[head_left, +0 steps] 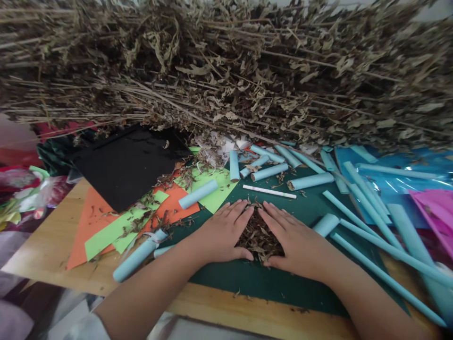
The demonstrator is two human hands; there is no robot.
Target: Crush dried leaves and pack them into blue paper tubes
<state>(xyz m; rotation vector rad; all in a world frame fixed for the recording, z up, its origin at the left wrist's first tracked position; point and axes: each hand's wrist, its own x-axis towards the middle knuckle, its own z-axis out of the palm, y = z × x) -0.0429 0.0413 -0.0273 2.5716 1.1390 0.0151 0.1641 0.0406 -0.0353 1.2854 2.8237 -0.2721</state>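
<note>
A small heap of crumbled dried leaves [260, 234] lies on a dark green mat [247, 279]. My left hand [228, 231] rests flat against the heap's left side, fingers stretched out. On the other side my right hand [292, 233] lies flat too, its fingers extended. The fingertips of both hands come close together at the far side, and the thumbs at the near side, framing the leaves. Just beyond the fingertips is a thin white stick [269, 191]. A short blue paper roll [326, 225] lies beside my right wrist.
Dried leafy stalks [226, 71] are piled across the back. Several blue paper rolls [310, 181] are scattered behind and to the right. Black sheet [130, 165], orange paper [90, 222] and green paper strips [106, 238] lie left. A blue plastic wrapper [406, 163] and pink paper [433, 212] sit right.
</note>
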